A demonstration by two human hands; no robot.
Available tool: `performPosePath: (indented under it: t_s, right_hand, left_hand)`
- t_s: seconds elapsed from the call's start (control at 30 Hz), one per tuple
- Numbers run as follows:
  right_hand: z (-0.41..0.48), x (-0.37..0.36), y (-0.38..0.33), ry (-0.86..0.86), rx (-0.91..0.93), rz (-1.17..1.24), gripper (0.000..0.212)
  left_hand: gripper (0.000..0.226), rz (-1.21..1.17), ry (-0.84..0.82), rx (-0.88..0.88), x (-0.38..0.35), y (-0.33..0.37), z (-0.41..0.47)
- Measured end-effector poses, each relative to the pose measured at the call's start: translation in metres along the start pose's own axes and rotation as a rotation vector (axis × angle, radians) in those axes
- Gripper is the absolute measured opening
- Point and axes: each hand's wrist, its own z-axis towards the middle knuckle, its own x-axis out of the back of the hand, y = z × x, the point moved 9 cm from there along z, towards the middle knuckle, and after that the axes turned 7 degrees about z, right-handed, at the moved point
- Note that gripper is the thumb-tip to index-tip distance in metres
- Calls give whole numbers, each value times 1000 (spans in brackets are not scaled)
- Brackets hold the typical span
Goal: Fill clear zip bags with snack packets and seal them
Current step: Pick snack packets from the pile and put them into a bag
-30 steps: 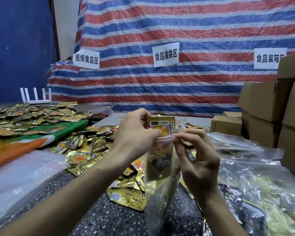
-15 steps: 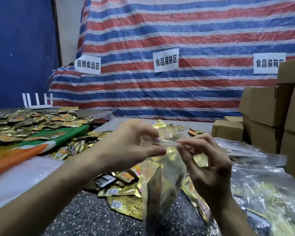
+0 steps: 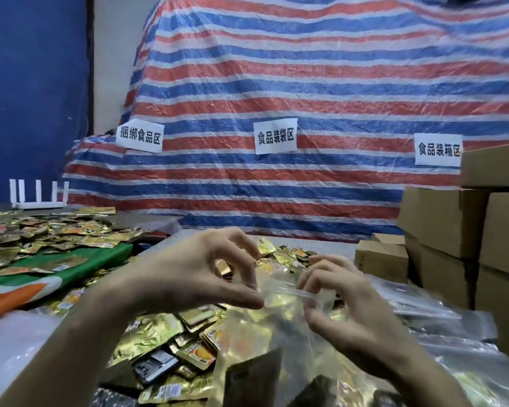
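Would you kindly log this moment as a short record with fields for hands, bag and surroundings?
Left hand: pinches top strip of the clear plastic zip bag, left end
Right hand: pinches the strip's right end
Bag contents: gold and dark snack packets
Seal: cannot tell
Nearby left: loose gold foil snack packets
Nearby right: stacked brown cardboard boxes

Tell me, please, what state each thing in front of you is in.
Zip bag: upright, packets inside, top strip pinched at both ends; seal unclear.
Left hand: pinches the bag's top.
Right hand: pinches the bag's top.
Loose packets: heaped, unbagged.
Boxes: closed, stacked.
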Motion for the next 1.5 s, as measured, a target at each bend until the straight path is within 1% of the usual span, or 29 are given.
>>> performPosePath:
  t_s: [0.07, 0.1, 0.17, 0.2, 0.27, 0.33, 0.4, 0.47, 0.53, 0.6, 0.63, 0.7, 0.77, 0.8, 0.83, 0.93, 0.97, 1.03, 1.13, 1.2, 1.27, 1.4, 1.5]
  right_hand:
    - [19, -3, 2, -235, -113, 35, 6]
    - [25, -3, 2, -325, -167, 43, 6]
    - [31, -4, 2, -437, -248, 43, 8]
    - [33, -4, 1, -456, -261, 36, 7]
    - [36, -1, -2, -439, -244, 21, 9]
    - [39, 5, -2, -402, -243, 19, 12]
    - [40, 9, 0, -378, -252, 28, 12]
    - [38, 11, 1, -403, -239, 57, 8]
    - [34, 12, 0, -447, -223, 79, 20]
    - [33, 15, -2, -460, -199, 113, 31]
    - [34, 18, -2, -446, -191, 132, 32]
    - [37, 23, 0, -388, -180, 138, 31]
    - [40, 25, 1, -334, -164, 109, 30]
    - [41, 26, 0, -318, -155, 99, 29]
    - [41, 26, 0, -307, -153, 96, 29]
    - [40, 28, 3, -294, -184, 91, 25]
    - [40, 30, 4, -289, -189, 86, 24]
    - [39, 33, 4, -297, -194, 89, 24]
    - [37, 34, 1, -310, -199, 97, 21]
    - [38, 36, 0, -286, -188, 79, 20]
    - [39, 37, 0, -272, -179, 54, 20]
    - [38, 38, -2, -258, -179, 58, 19]
    - [39, 44, -3, -213, -164, 62, 20]
  left_hand:
    - [25, 20, -38, 82, 5, -11, 8]
    - [23, 32, -73, 117, 6, -16, 11]
    - [23, 67, -150, 163, 5, -26, 16]
    - [27, 74, -179, 176, 3, -32, 18]
    - [35, 42, -211, 164, -1, -46, 22]
    - [39, -27, -212, 97, -3, -56, 26]
    - [38, -88, -192, 13, 0, -65, 33]
    - [34, -172, -164, -28, 6, -75, 36]
    - [32, -229, -152, -40, 9, -85, 35]
    - [30, -236, -138, -61, 11, -87, 33]
    - [32, -239, -126, -65, 13, -86, 34]
    - [41, -266, -82, -42, 18, -84, 34]
    - [55, -335, -31, 21, 22, -85, 35]
    - [58, -360, -12, 54, 22, -84, 34]
    - [55, -360, -4, 76, 22, -82, 33]
    - [31, -235, -35, 101, 17, -77, 32]
    - [29, -209, -52, 117, 15, -78, 31]
    - [31, -197, -95, 162, 12, -81, 28]
    - [46, -177, -137, 214, 7, -86, 24]
    - [50, -172, -149, 232, 6, -90, 24]
    - [46, -211, -167, 204, 4, -89, 25]
    - [31, -294, -199, 65, 3, -75, 28]
    - [34, -296, -158, 40, 8, -72, 27]
